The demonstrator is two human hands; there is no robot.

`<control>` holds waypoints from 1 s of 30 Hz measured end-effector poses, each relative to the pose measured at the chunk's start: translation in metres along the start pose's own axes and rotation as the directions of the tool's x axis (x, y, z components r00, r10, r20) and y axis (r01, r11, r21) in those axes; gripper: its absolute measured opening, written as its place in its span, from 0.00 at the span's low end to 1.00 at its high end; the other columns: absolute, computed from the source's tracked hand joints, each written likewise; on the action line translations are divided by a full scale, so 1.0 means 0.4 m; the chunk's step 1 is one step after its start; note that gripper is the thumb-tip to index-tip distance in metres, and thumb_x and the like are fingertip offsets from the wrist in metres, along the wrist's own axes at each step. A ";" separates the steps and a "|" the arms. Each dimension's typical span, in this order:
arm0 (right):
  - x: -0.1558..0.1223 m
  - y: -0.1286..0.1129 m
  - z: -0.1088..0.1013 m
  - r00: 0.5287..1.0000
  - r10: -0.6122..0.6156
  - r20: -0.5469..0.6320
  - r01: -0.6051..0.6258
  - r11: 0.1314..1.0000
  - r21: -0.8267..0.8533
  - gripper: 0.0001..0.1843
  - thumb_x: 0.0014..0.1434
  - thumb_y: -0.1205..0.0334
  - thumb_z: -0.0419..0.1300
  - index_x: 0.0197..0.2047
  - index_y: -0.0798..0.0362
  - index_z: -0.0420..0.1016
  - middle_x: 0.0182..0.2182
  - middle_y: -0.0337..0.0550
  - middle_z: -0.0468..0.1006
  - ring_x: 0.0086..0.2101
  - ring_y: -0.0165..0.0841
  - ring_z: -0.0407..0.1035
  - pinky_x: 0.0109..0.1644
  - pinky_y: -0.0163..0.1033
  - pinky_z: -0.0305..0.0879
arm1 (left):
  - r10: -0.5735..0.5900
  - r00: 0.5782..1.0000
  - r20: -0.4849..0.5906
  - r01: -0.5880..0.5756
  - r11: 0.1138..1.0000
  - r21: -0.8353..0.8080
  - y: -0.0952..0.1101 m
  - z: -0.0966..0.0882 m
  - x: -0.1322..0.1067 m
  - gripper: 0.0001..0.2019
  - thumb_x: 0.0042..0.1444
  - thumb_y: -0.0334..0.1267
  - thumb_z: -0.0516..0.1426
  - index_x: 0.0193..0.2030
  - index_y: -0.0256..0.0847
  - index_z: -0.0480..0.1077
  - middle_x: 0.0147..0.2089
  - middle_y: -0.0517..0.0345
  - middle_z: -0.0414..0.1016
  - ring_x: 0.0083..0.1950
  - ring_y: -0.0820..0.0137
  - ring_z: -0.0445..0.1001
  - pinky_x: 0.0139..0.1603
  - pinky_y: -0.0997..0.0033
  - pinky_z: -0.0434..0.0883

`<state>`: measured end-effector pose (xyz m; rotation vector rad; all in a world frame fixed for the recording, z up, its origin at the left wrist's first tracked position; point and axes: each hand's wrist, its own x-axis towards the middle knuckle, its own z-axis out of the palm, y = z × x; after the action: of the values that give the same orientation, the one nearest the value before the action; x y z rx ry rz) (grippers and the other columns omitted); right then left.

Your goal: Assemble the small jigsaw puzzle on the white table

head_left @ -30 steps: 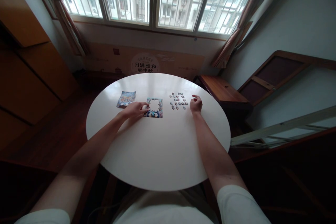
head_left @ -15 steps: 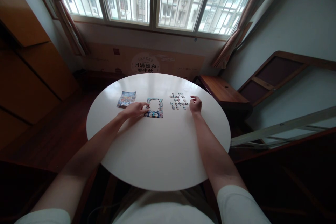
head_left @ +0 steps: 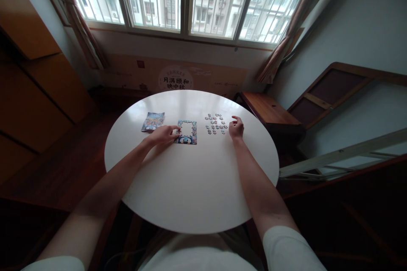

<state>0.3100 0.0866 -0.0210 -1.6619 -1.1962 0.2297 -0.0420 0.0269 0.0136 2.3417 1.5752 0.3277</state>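
On a round white table [head_left: 193, 186] lies a partly built jigsaw puzzle [head_left: 187, 132]: a coloured border around a bare white middle. My left hand [head_left: 163, 134] rests at its left edge, fingers pinched together on the frame. Several loose puzzle pieces [head_left: 216, 123] are spread to the right of it. My right hand [head_left: 236, 127] sits just right of those pieces, fingers curled in; whether it holds a piece I cannot make out. A small picture card [head_left: 153, 121] lies left of the puzzle.
A barred window [head_left: 187, 0] with curtains fills the far wall, and a printed cardboard panel [head_left: 176, 78] leans below it. A wooden bench [head_left: 269, 110] stands right of the table. Wooden cabinets [head_left: 32, 76] line the left side.
My right hand has edged slightly left toward the loose pieces. The view has tipped down a little. My left hand stays at the puzzle's edge.
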 end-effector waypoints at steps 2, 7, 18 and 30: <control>-0.002 -0.002 -0.001 1.000 0.004 0.016 -0.004 1.000 -0.007 0.26 0.49 0.66 0.49 0.50 0.56 0.75 0.34 0.48 0.77 0.34 0.38 0.69 0.46 0.44 0.66 | 0.002 1.000 0.000 -0.002 1.000 -0.002 -0.003 0.002 0.001 0.25 0.58 0.52 0.54 0.58 0.43 0.73 0.28 0.59 0.74 0.28 0.69 0.69 0.31 0.73 0.57; -0.003 -0.001 0.002 0.999 -0.010 0.033 0.010 1.000 -0.008 0.25 0.50 0.65 0.49 0.49 0.56 0.76 0.35 0.48 0.77 0.34 0.38 0.69 0.46 0.44 0.66 | 0.009 1.000 0.000 -0.009 1.000 0.001 -0.007 0.005 0.001 0.25 0.59 0.52 0.53 0.59 0.43 0.73 0.29 0.58 0.75 0.29 0.69 0.69 0.30 0.73 0.57; 0.003 0.007 0.007 0.997 -0.018 0.073 0.021 0.999 -0.040 0.21 0.49 0.66 0.51 0.42 0.56 0.80 0.34 0.49 0.78 0.33 0.38 0.68 0.48 0.45 0.67 | 0.004 1.000 0.004 -0.004 1.000 0.006 0.000 0.000 0.002 0.25 0.59 0.52 0.53 0.59 0.43 0.73 0.29 0.58 0.75 0.29 0.68 0.70 0.31 0.73 0.57; 0.003 0.011 0.009 0.995 -0.039 0.093 0.046 0.996 -0.075 0.20 0.50 0.65 0.51 0.39 0.55 0.82 0.35 0.49 0.79 0.34 0.38 0.70 0.48 0.45 0.68 | 0.002 1.000 0.000 -0.002 1.000 -0.003 0.002 -0.002 -0.001 0.25 0.58 0.52 0.54 0.59 0.43 0.73 0.28 0.59 0.74 0.28 0.69 0.69 0.30 0.73 0.57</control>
<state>0.3108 0.0897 -0.0256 -1.7062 -1.3221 0.2376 -0.0417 0.0265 0.0145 2.3417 1.5712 0.3306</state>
